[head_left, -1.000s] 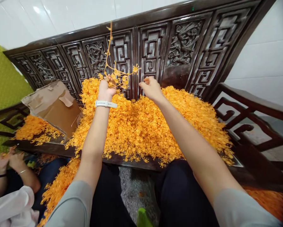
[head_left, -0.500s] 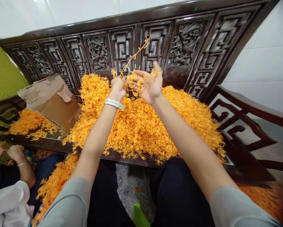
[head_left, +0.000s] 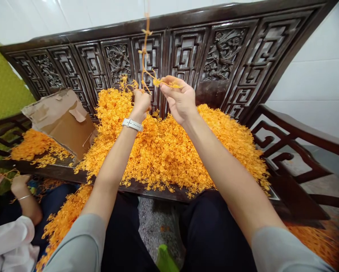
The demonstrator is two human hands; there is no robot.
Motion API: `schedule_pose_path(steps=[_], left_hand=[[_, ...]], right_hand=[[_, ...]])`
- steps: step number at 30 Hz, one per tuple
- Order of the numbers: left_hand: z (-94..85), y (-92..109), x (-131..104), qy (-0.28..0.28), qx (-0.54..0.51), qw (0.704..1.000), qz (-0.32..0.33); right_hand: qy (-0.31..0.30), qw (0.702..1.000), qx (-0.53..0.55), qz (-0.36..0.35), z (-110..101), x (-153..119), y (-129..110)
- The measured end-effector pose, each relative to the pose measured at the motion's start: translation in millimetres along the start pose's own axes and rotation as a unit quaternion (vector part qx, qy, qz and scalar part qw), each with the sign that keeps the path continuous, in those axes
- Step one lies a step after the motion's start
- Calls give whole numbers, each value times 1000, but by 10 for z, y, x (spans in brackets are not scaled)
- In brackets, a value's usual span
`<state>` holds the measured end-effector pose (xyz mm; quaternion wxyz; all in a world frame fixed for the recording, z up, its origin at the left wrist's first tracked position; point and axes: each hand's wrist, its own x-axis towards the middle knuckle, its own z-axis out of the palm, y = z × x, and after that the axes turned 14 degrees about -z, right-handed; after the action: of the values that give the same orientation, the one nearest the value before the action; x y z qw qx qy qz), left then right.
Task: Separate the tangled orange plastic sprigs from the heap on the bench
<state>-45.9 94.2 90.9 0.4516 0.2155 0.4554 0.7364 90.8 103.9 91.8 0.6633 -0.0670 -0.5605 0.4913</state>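
Observation:
A long, thin orange plastic stem [head_left: 144,56] with small side nubs rises from my left hand [head_left: 141,102], whose fingers are closed around its lower part. Small orange sprigs stick out to the left of that hand. My right hand [head_left: 182,96] pinches a side branch [head_left: 157,81] of the stem between thumb and fingers, pulled out to the right. Both hands are above a large heap of orange plastic flower pieces [head_left: 169,151] on a dark wooden bench. The fingertips of my left hand are partly hidden.
The carved bench back [head_left: 183,53] stands behind the heap, with an armrest [head_left: 296,136] at right. A torn cardboard piece [head_left: 64,117] leans at left beside more orange pieces [head_left: 36,147]. Another person's hands [head_left: 20,185] work at lower left. Something green [head_left: 166,258] is between my knees.
The stem has swung from leaning right to nearly upright. My right hand's spread fingers have closed on a side branch. My left hand has shifted slightly left.

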Motion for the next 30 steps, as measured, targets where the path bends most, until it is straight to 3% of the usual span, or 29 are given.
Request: schedule_pose_path(steps=[5,10,14,17,20,23,27,30], left_hand=[[-15,53,-77,-63,142,987,-27],[-168,199,-56,-142,188,970,-55],[-309,351,-87,-227,190,953,-62],[-314,369,-116,-288,223,927,-88],[-193,245,-153,-291,266,916,-71],[-3,73,-197,-273,282,920,-3],[187,-42,-247,-225,273,927,122],[247,-65,-276,-195,323,913,156]], right_hand=[[71,996,-57,-11,-224,111,172],[45,998,13,44,-495,175,216],[87,991,53,90,-529,215,257],[132,987,34,88,-505,247,299],[147,987,-8,71,-465,250,316],[153,985,-43,70,-433,239,316],[148,978,-26,147,-446,261,367],[167,972,-8,167,-485,278,441]])
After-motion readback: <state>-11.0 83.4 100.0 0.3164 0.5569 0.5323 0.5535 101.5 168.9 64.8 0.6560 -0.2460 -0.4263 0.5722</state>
